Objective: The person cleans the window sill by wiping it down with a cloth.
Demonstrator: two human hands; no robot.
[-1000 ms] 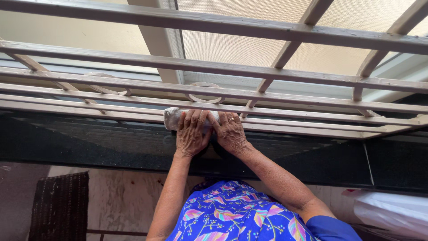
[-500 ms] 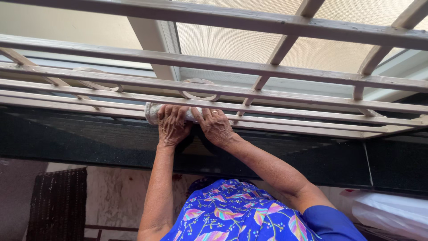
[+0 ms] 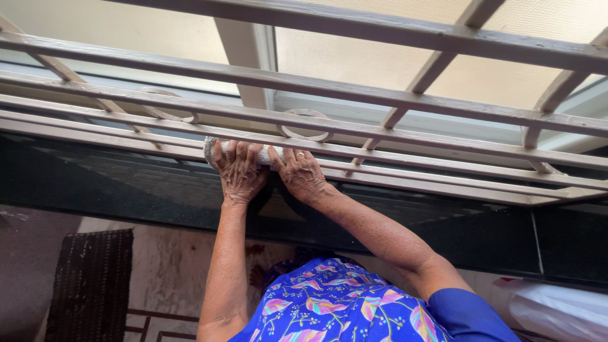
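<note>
My left hand (image 3: pixel 239 170) presses a bunched white cloth (image 3: pixel 212 149) against a low horizontal bar of a cream metal window grille (image 3: pixel 405 101). My right hand (image 3: pixel 300 173), with a ring on one finger, lies just to the right of it, fingers curled over the same bar and on the cloth's right end. Most of the cloth is hidden under both hands. Both arms reach up from a blue patterned garment (image 3: pixel 342 304).
A dark stone sill (image 3: pixel 114 183) runs below the grille. Frosted panes (image 3: pixel 354 57) sit behind the bars. A dark woven mat (image 3: pixel 88 285) lies on the floor at lower left, and a white plastic bag (image 3: pixel 557 310) at lower right.
Both hands and the cloth have slid left along the bar, and my view has shifted slightly with them.
</note>
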